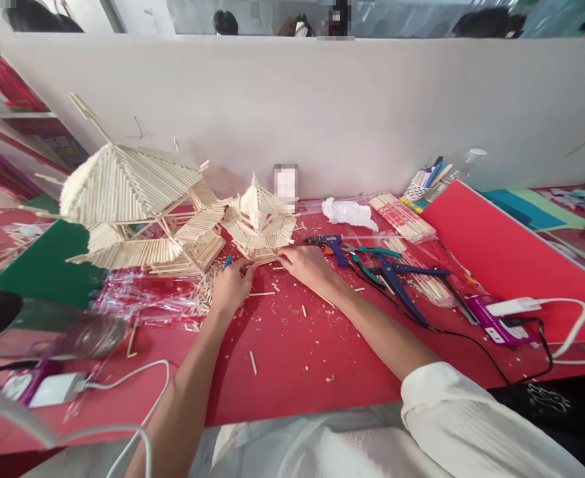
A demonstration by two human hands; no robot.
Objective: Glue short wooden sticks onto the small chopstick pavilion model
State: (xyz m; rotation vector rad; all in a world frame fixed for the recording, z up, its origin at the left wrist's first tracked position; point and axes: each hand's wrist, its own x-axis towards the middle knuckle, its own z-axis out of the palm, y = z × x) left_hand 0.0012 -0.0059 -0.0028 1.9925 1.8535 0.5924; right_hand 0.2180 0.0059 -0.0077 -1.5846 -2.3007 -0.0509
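Note:
A small tiered pagoda model (pixel 258 216), built of thin pale wooden sticks, stands on the red table in front of me. My left hand (pixel 232 285) has its thumb and fingers closed at the lower left of the model's base. From the other side, my right hand (pixel 305 265) grips the base's right edge with curled fingers. Some fingertips are hidden against the sticks. A small blue item (pixel 228 261) pokes up behind my left hand; its kind is unclear. To the left rises a larger stick-built pavilion model (pixel 133 182) with a wide sloping roof.
Right of my hands lie a glue gun (pixel 339 249), teal-handled pliers (pixel 372 265), a blue cutter (pixel 402 289) and packs of sticks (pixel 404 218). Power strips (pixel 501 322) with cables sit at both sides. Crumpled plastic wrap (pixel 143 299) and stick scraps litter the table (pixel 282 372).

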